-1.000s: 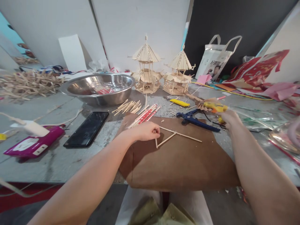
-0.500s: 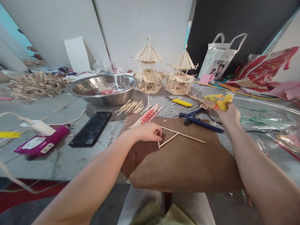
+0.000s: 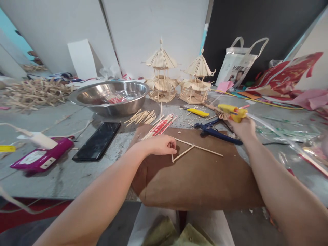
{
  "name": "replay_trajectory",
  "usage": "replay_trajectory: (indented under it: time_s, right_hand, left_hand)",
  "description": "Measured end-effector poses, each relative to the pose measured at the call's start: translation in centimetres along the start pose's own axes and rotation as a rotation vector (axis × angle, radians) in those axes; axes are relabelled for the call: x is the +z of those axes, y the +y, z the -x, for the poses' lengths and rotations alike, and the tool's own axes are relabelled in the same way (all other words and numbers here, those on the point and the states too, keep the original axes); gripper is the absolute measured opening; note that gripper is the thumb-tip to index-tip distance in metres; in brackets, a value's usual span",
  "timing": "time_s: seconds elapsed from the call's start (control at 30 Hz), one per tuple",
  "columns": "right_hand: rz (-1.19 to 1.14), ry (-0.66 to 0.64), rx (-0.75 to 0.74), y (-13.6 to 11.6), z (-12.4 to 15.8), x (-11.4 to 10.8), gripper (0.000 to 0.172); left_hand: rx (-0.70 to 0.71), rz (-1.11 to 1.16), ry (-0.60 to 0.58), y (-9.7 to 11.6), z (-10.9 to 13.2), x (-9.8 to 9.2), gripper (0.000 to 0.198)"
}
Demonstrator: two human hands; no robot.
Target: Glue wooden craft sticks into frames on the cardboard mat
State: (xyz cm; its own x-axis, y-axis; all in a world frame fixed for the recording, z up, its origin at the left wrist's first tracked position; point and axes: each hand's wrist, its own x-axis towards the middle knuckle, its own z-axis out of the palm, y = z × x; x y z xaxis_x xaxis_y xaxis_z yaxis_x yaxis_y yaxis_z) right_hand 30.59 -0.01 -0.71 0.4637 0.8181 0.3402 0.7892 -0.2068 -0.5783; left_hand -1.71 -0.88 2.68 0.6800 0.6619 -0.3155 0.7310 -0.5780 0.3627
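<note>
My left hand [image 3: 164, 145] rests on the brown board [image 3: 202, 184], fingers curled and pinching the end of a thin wooden stick frame. That frame [image 3: 183, 153] has short sticks meeting a longer stick [image 3: 207, 150] at an angle; part of it is hidden behind my fingers. My right hand [image 3: 243, 128] is wrapped around a yellow hot glue gun [image 3: 227, 109], held past the board's far right corner. Blue-handled cutting pliers [image 3: 217, 133] lie to the left of that hand, partly on the board. A bundle of sticks in red-and-white paper [image 3: 162, 126] lies just beyond my left hand.
Two stick pagodas [image 3: 162, 80] stand at the back, beside a steel basin [image 3: 110, 109]. A black phone [image 3: 97, 141], a purple power strip [image 3: 42, 155], loose sticks [image 3: 143, 117] and a yellow utility knife [image 3: 197, 112] lie around the board. Clear plastic wrapping [image 3: 284, 128] spreads at the right.
My right hand has moved a little left with the glue gun, toward the pliers. My left hand and the stick frame stay in place.
</note>
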Motion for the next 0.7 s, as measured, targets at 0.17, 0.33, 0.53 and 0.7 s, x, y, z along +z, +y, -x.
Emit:
replay_trajectory:
  time_s: [0.17,0.33,0.53,0.7]
  right_hand:
    - [-0.531,-0.292,-0.066,-2.5,1.2,-1.0,0.034]
    - [-0.661,-0.773,-0.234,-5.2,3.8,-1.8,0.031]
    - [-0.424,-1.026,-0.224,-6.9,7.0,0.2,0.029]
    - [-0.447,-1.083,-0.382,-6.8,7.6,1.3,0.027]
  left_hand:
    - [0.025,-0.003,0.011,0.1,0.1,-0.1,0.02]
    - [0.001,0.035,0.027,-0.7,-0.1,-0.1,0.02]
    - [0.029,0.091,0.029,-1.5,-0.4,0.1,0.021]
    - [0.06,0.065,0.04,-1.6,-0.6,0.2,0.017]
